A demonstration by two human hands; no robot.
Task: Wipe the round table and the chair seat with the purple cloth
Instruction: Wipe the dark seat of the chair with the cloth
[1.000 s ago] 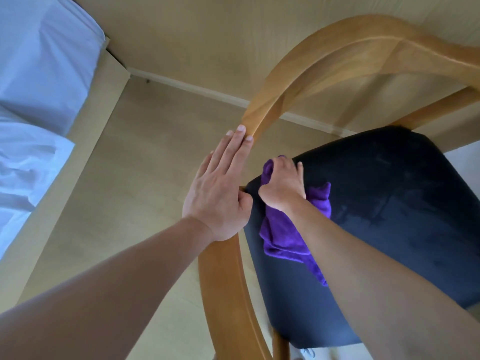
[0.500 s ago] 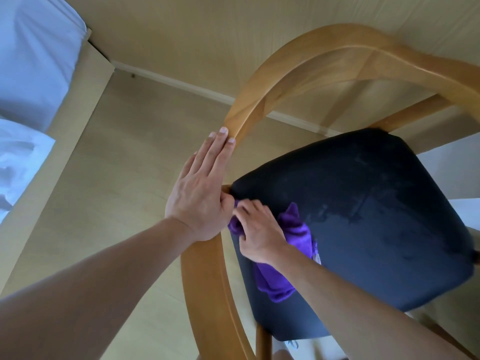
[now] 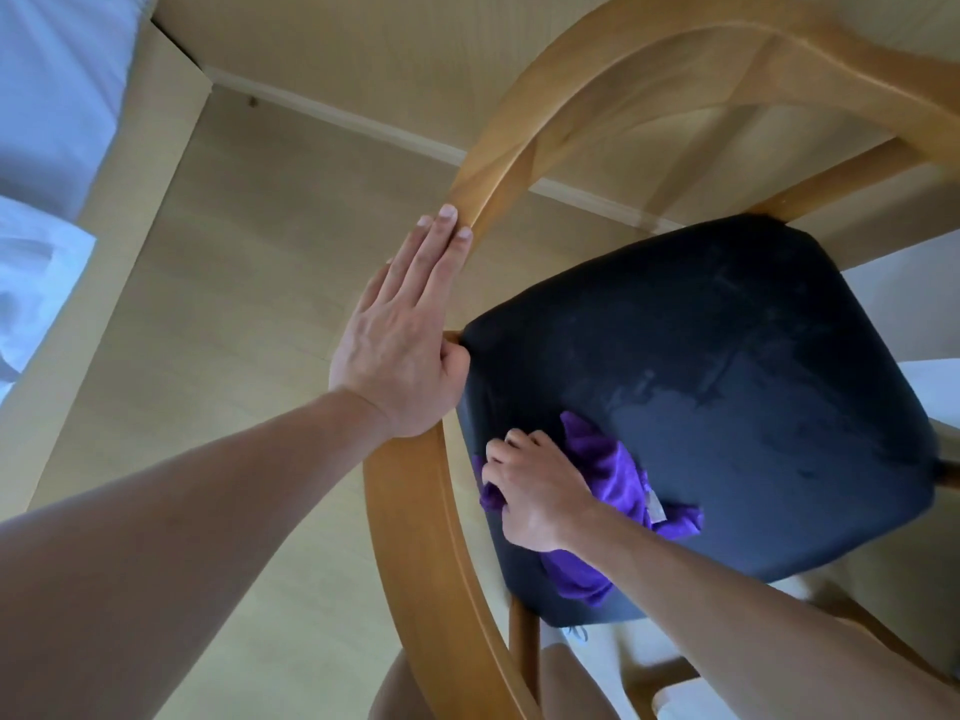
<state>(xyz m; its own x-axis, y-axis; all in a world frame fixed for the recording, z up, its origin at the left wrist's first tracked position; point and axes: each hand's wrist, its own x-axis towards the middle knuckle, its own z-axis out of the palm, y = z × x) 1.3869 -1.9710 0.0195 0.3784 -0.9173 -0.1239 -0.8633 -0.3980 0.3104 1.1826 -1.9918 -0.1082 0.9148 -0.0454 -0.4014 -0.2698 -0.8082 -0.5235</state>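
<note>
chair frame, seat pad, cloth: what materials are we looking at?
Chair frame: looks like bent wood, honey-toned with visible grain and a smooth satin sheen.
Seat pad: dark navy or black upholstery, seemingly a napped, velvet-like fabric; streaky marks show where the pile or damp patches catch light.
Purple cloth: soft fuzzy textile, probably microfibre, bunched under the right hand, with a small sewn tag.

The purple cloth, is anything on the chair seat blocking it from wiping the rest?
Nothing visible blocks it. The right hand presses the purple cloth on the near left part of the dark chair seat, and the rest of the seat is bare. The left hand lies flat on the wooden armrest, off the seat.
</note>
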